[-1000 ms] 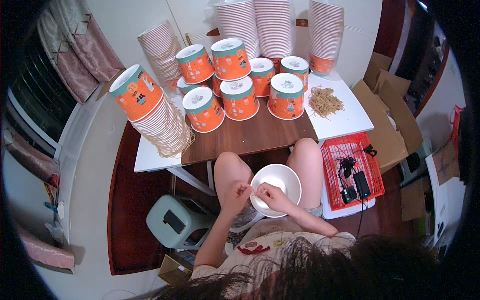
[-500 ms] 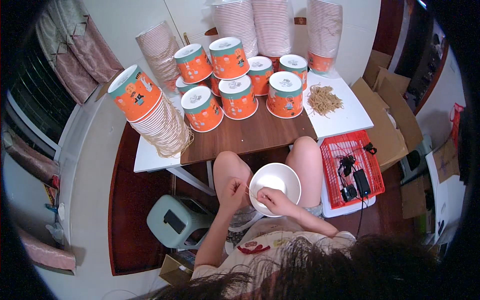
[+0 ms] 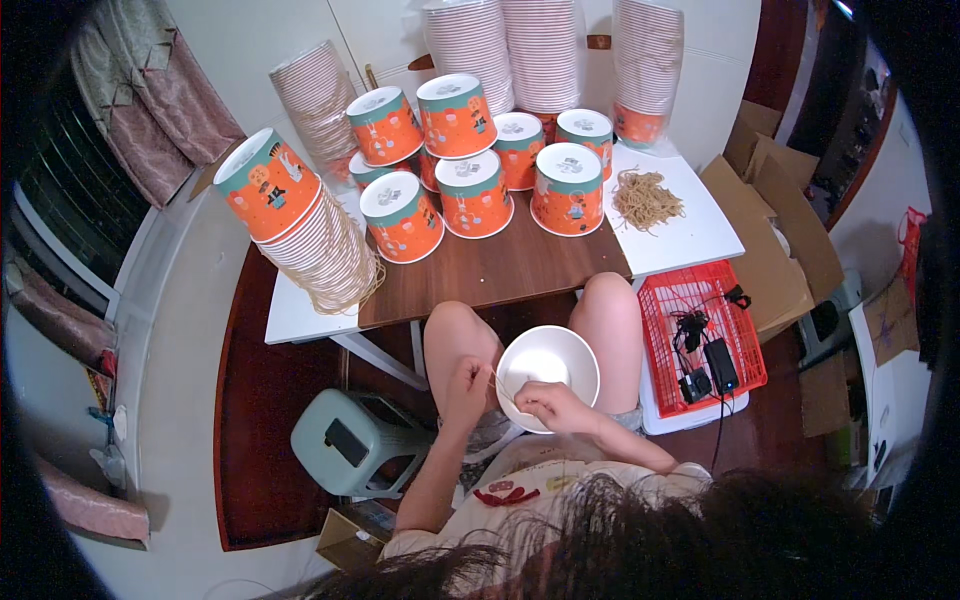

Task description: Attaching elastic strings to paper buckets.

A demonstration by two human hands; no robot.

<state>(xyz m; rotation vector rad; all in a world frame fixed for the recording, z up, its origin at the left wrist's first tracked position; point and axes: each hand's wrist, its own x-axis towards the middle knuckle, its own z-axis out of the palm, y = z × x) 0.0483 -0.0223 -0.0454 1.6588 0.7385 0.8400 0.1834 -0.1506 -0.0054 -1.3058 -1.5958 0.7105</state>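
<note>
A white paper bucket (image 3: 560, 358), its open mouth facing up, rests in my lap between my knees. At its left rim my left hand (image 3: 470, 382) is closed, pinching one end of a thin tan rubber band (image 3: 503, 387). My right hand (image 3: 556, 406) reaches over the bucket's near rim, fingers pinched on the band's other end. The band runs taut between both hands. On the table, a tilted stack of orange-and-green paper buckets (image 3: 268, 190) has many similar bands (image 3: 345, 255) looped around it. A loose pile of tan bands (image 3: 648, 200) lies at the right.
Several upside-down paper buckets (image 3: 568, 190) stand on the brown-and-white table (image 3: 490, 285), some stacked. Wrapped bucket stacks (image 3: 545, 55) rise behind them. A red crate (image 3: 750, 345) with cables and adapters sits right, a grey-green stool (image 3: 325, 410) with a phone left, and cardboard boxes (image 3: 775, 270) far right.
Little differs. My hands stay at the bucket's rim with the band stretched between them; the right hand has shifted very slightly. The whole view has drifted a touch left.
</note>
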